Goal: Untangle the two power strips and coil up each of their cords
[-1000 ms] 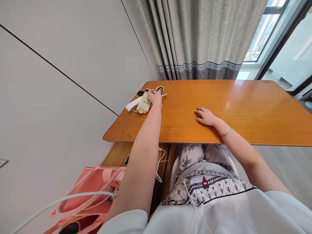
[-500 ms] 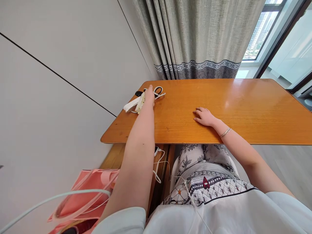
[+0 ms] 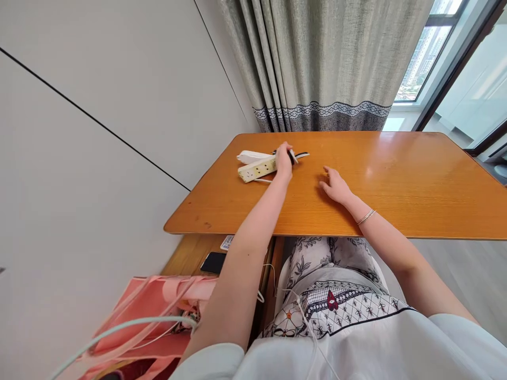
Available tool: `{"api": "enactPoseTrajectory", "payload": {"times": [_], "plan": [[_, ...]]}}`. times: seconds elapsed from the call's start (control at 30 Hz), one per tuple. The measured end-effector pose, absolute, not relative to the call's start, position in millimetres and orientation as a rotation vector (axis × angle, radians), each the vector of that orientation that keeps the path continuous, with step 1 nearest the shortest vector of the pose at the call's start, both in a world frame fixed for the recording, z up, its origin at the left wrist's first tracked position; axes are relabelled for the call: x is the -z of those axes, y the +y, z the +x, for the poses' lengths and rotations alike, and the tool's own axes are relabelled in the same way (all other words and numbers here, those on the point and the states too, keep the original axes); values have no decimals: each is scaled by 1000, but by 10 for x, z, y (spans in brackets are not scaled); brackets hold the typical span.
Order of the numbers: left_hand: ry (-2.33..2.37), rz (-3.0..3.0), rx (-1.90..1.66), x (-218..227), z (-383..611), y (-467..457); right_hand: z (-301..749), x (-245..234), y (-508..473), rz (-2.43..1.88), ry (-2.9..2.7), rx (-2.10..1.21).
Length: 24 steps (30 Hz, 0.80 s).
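Observation:
My left hand (image 3: 284, 158) is closed around one end of a yellowed power strip (image 3: 257, 170), above the far left part of the wooden table (image 3: 380, 211). Behind the strip lies a long white object (image 3: 250, 157) whose kind I cannot make out. Black and white ends, perhaps of cables or plugs, stick out to the right of this hand, and its fingers partly hide them. My right hand (image 3: 336, 187) is open and holds nothing. Its fingers point toward the strip, over the middle of the table, with a thin bracelet (image 3: 366, 217) on the wrist.
Below the table at left are a wooden surface (image 3: 186, 250), a dark phone (image 3: 213, 263) and a pink bag (image 3: 138, 301) with a pale tubular handle (image 3: 130, 321). A white wall (image 3: 99, 174) borders the left side. A grey curtain (image 3: 336, 58) hangs behind the table.
My left hand has moved right across the table, bringing the power strip, the white object and the cables along. My right hand has turned and its fingers have lifted slightly. The phone has come into view.

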<state>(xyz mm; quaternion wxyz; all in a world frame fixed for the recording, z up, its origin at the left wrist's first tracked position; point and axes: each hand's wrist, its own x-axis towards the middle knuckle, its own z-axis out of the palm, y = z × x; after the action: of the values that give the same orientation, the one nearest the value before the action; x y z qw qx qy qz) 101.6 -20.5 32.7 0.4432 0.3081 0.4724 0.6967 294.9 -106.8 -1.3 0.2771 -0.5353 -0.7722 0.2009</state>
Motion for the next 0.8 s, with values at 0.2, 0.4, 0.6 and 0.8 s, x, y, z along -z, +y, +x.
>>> {"api": "enactPoseTrajectory", "payload": {"times": [0.2, 0.4, 0.6, 0.8], "plan": [[979, 916, -1531, -244, 1795, -488, 2999, 79, -936, -1394, -1676, -581], [940, 1381, -1512, 52, 1991, -637, 3095, 124, -856, -1479, -1644, -248], [888, 1734, -1521, 246, 1842, -669, 3139, 78, -802, -1519, -1701, -51], [890, 1941, -1555, 250, 1876, -751, 3098, -54, -872, -1612, -1724, -61]]}}
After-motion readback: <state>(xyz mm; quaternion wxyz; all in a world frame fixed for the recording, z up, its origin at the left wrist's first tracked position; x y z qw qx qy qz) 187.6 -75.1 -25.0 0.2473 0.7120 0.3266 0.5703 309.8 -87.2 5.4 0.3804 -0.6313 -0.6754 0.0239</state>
